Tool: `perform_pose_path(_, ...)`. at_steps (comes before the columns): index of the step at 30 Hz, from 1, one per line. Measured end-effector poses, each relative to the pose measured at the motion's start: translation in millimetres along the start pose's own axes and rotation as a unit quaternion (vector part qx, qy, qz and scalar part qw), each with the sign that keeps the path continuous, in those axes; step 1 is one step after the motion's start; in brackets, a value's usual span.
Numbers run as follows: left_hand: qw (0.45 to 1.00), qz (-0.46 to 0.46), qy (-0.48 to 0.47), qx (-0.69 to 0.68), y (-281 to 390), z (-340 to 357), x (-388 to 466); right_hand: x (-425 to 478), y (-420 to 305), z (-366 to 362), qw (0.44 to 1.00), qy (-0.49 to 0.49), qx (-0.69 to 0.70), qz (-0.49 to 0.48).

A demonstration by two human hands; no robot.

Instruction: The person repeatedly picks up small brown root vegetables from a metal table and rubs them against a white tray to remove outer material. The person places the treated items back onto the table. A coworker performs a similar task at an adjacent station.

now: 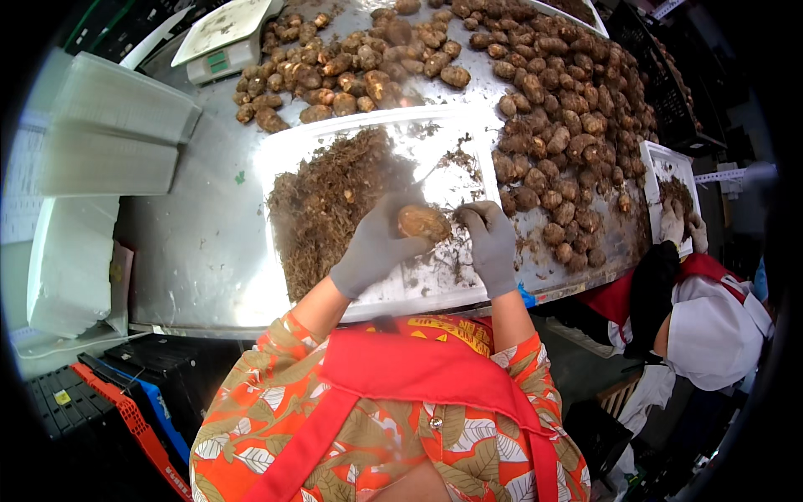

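My left hand (379, 245), in a grey glove, holds a brown taro corm (423, 224) above a white foam tray (382, 309). Close to the corm's right end is my right hand (489, 245), also gloved in grey, with thumb and fingertips pinched together on some dark root fibres. Brown fibrous root trimmings (313, 213) fill the tray's left part, and thinner scraps lie scattered at its right.
A heap of taro corms (564, 119) covers the table's right side; another pile (351, 69) lies behind the tray. A scale (219, 37) stands back left, near stacked foam boxes (106, 132). A co-worker (715, 320) handles roots over another tray (652, 163) at right.
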State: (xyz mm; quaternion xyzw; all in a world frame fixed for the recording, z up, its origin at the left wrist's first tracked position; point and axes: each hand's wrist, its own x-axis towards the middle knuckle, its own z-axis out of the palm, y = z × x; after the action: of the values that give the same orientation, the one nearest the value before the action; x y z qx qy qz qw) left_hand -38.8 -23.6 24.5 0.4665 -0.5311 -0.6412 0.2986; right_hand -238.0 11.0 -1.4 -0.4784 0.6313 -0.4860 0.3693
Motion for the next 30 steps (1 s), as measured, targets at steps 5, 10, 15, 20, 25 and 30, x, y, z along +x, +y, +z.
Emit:
perform_pose_path(5,0.998,0.028,-0.005,-0.053,4,-4,-1,1,-9,-17,0.972,-0.097,-0.113,0.182)
perform_pose_path(10,0.999,0.035,-0.008,-0.002,-3,-5,9,-14,-3,-2,0.966,-0.232,-0.062,-0.101)
perform_pose_path(15,0.995,0.000,0.051,-0.086,6,-20,41,-20,25,-5,0.965,-0.253,-0.064,-0.027)
perform_pose_path(20,0.952,0.120,0.027,-0.280,41,-76,123,-33,42,-21,0.980,-0.181,-0.083,0.020)
perform_pose_path(25,0.942,0.190,0.055,-0.271,53,-95,143,-12,42,-56,0.958,-0.138,-0.127,0.216)
perform_pose_path(30,0.987,0.056,0.064,-0.136,23,-44,84,2,57,-78,0.982,0.064,-0.123,0.128)
